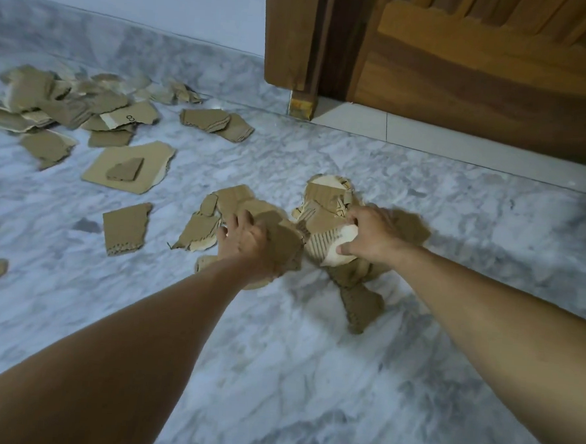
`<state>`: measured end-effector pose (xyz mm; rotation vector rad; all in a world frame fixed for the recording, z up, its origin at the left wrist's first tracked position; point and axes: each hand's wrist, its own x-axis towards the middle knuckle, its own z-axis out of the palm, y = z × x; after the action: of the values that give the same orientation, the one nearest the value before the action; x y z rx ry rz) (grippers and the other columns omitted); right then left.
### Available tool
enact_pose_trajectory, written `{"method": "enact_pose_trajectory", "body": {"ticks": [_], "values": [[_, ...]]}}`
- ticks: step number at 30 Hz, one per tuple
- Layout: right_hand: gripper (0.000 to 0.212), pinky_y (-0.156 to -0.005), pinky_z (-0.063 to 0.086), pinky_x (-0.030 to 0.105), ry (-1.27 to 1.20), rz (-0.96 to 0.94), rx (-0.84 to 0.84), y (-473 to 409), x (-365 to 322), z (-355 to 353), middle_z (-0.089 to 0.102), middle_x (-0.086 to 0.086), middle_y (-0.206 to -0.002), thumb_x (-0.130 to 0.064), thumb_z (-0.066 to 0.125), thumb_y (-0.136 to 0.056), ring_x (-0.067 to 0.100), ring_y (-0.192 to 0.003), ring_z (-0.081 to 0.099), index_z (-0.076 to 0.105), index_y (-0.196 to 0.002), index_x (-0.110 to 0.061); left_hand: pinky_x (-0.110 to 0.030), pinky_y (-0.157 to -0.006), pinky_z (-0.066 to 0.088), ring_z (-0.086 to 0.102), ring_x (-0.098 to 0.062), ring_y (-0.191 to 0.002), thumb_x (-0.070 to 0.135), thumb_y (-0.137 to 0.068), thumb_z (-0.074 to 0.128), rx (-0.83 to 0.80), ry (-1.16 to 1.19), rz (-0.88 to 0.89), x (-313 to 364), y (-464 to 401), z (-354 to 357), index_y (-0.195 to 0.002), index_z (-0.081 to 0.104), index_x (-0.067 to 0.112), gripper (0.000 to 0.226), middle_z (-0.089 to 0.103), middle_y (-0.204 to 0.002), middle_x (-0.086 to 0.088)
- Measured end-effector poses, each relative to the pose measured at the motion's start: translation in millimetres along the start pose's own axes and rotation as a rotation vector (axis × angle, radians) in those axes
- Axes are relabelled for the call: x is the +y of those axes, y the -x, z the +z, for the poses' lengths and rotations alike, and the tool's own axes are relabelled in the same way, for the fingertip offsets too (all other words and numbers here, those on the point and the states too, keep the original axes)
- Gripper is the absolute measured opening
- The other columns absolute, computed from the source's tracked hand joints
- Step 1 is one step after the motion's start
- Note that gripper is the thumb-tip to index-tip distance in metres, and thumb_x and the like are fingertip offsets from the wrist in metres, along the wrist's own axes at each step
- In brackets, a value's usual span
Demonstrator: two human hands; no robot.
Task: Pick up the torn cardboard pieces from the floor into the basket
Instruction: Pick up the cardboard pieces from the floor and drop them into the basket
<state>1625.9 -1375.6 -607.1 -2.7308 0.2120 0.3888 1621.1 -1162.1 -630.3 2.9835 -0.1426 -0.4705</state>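
Grey-white veined marble floor (309, 377), smooth, soft sheen. Torn brown corrugated cardboard pieces (125, 227), matt, ragged edges, fluting exposed on some; pale papery inner face on one curled piece (343, 238). Dark brown wooden door (482, 79), grained, semi-gloss varnish. Plain pale painted wall (144, 0), matt.

Single head-worn wide-angle view, facing forward and down, close over the marble floor (275, 375) toward a wooden door (482, 79).
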Motion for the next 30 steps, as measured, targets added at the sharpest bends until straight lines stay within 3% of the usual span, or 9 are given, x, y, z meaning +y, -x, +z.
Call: {"method": "enact_pose_trajectory", "body": {"ticks": [4, 7, 9, 12, 15, 19, 22, 25, 30], "values": [[0.105, -0.109, 0.031, 0.043, -0.004, 0.073, -0.016, -20.2, -3.7, -6.1, 0.024, 0.007, -0.142, -0.047, 0.09, -0.052, 0.031, -0.136, 0.021, 0.031, -0.137, -0.023, -0.05, -0.118, 0.015, 0.006, -0.037, -0.143, 0.048, -0.058, 0.085, -0.007, 0.142, -0.096, -12.9, -8.7, -5.9, -0.147, 0.016, 0.013, 0.117, 0.003, -0.156, -0.017], [0.144, -0.117, 0.02, 0.052, -0.062, 0.164, -0.19, -35.7, -3.7, -9.0, -0.004, 0.004, -0.162, -0.056, 0.09, -0.049, 0.031, -0.149, 0.002, -0.008, -0.152, -0.031, -0.056, -0.117, 0.01, -0.007, -0.04, -0.145, 0.064, -0.048, 0.084, -0.075, 0.23, -0.26, -30.3, -20.7, -12.9, -0.151, -0.005, 0.016, 0.144, -0.016, -0.158, -0.016], [0.153, -0.116, 0.024, 0.052, -0.012, 0.151, -0.257, -42.0, -4.2, -7.5, 0.002, 0.004, -0.162, -0.06, 0.089, -0.046, 0.032, -0.148, 0.007, -0.02, -0.15, -0.033, -0.059, -0.115, 0.013, -0.006, -0.04, -0.146, 0.073, -0.041, 0.081, -0.147, 0.257, -0.346, -39.0, -26.6, -15.1, -0.151, -0.01, 0.017, 0.154, -0.015, -0.158, -0.015], [0.159, -0.112, 0.028, 0.057, 0.084, 0.123, -0.217, -43.9, -6.0, 1.4, 0.014, 0.008, -0.156, -0.061, 0.089, -0.037, 0.035, -0.145, 0.014, -0.02, -0.149, -0.035, -0.057, -0.111, 0.022, 0.008, -0.039, -0.142, 0.077, -0.037, 0.079, -0.156, 0.181, -0.334, -37.8, -25.3, -11.7, -0.151, -0.011, 0.016, 0.157, 0.005, -0.154, -0.017], [0.154, -0.11, 0.033, 0.054, 0.025, 0.103, -0.161, -44.5, -6.7, 9.4, 0.023, 0.01, -0.154, -0.056, 0.092, -0.035, 0.033, -0.142, 0.025, -0.003, -0.152, -0.028, -0.05, -0.104, 0.031, 0.021, -0.034, -0.134, 0.07, -0.042, 0.082, -0.089, 0.157, -0.29, -33.0, -22.3, -9.8, -0.15, -0.001, 0.012, 0.147, 0.021, -0.142, -0.013], [0.12, -0.097, 0.047, 0.04, -0.142, 0.09, -0.12, -42.9, -6.7, 9.2, 0.051, 0.003, -0.131, -0.045, 0.096, -0.039, 0.026, -0.123, 0.049, 0.032, -0.136, -0.017, -0.04, -0.102, 0.04, 0.035, -0.031, -0.131, 0.043, -0.055, 0.09, -0.103, 0.38, -0.222, -28.9, -23.2, -5.4, -0.149, 0.007, 0.006, 0.132, 0.033, -0.142, -0.014], [0.104, -0.088, 0.048, 0.034, -0.246, 0.107, -0.1, -39.5, -7.9, 7.2, 0.052, -0.002, -0.116, -0.034, 0.097, -0.046, 0.021, -0.111, 0.05, 0.036, -0.129, -0.016, -0.033, -0.083, 0.045, 0.053, -0.028, -0.113, 0.033, -0.059, 0.09, -0.092, 0.455, -0.225, -26.5, -20.1, -5.5, -0.139, 0.033, 0.01, 0.101, 0.054, -0.124, -0.01], [0.094, -0.091, 0.049, 0.035, -0.345, 0.11, -0.112, -38.3, -5.8, 8.2, 0.058, -0.003, -0.117, -0.028, 0.098, -0.045, 0.021, -0.112, 0.054, 0.046, -0.123, -0.018, -0.029, -0.07, 0.043, 0.055, -0.022, -0.089, 0.03, -0.06, 0.089, -0.109, 0.485, -0.212, -25.8, -17.2, -7.1, -0.12, 0.057, 0.013, 0.07, 0.058, -0.101, -0.003], [0.062, -0.084, 0.049, 0.029, -0.501, 0.051, -0.185, -29.4, -13.2, -3.5, 0.063, -0.007, -0.103, -0.01, 0.091, -0.061, 0.017, -0.105, 0.059, 0.055, -0.112, -0.017, -0.032, -0.077, 0.052, 0.062, -0.025, -0.099, 0.029, -0.065, 0.086, -0.103, 0.633, -0.262, -28.9, -8.7, -7.8, -0.119, 0.061, 0.013, 0.061, 0.065, -0.109, -0.006]]}}
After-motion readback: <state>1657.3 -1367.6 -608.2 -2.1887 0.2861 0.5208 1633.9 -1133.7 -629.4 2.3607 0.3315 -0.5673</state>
